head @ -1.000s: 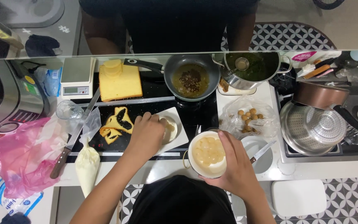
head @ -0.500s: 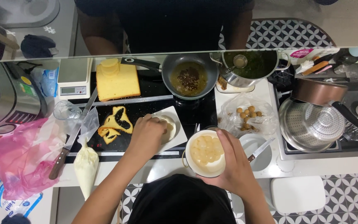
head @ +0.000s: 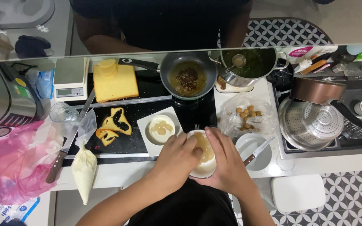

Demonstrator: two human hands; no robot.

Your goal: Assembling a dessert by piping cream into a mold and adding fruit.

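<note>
Cup (head: 204, 161) sits between left hand (head: 177, 157) and right hand (head: 227, 163).

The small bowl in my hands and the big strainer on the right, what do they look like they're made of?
The small bowl looks like glazed white ceramic, or possibly plastic: a smooth, opaque rim with a soft shine. The strainer looks like bare polished metal, probably steel: silvery, reflective, with rows of fine punched holes.

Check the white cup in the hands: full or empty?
Partly filled: pale yellowish cream shows inside the white cup, between the left hand and right hand.
</note>
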